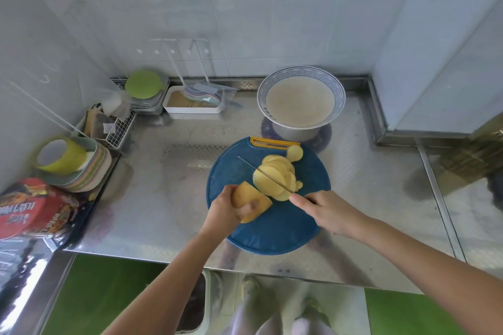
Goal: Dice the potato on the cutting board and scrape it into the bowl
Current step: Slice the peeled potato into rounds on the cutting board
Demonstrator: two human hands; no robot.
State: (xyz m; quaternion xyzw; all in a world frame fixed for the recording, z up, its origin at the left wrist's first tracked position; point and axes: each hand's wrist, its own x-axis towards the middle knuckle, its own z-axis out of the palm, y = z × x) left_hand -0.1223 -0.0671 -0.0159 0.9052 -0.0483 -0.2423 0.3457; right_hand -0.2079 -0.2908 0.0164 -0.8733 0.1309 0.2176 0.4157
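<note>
A round blue cutting board (272, 226) lies on the steel counter. On it sits a fanned pile of yellow potato slices (275, 175), with one stray slice (295, 153) near the board's yellow handle. My left hand (227, 209) grips the uncut potato chunk (253, 198) at the board's left edge. My right hand (324, 208) holds a knife (265, 174); its thin blade lies across the slices, pointing up-left. A blue-rimmed bowl (300, 100) with pale contents stands behind the board.
A white tray (193, 110) with utensils, a green lid (143, 84) on stacked containers, a wire rack (119, 130), stacked plates with a yellow cup (65, 156) and a red packet (35, 207) line the left side. The counter's front edge (245, 270) is near me.
</note>
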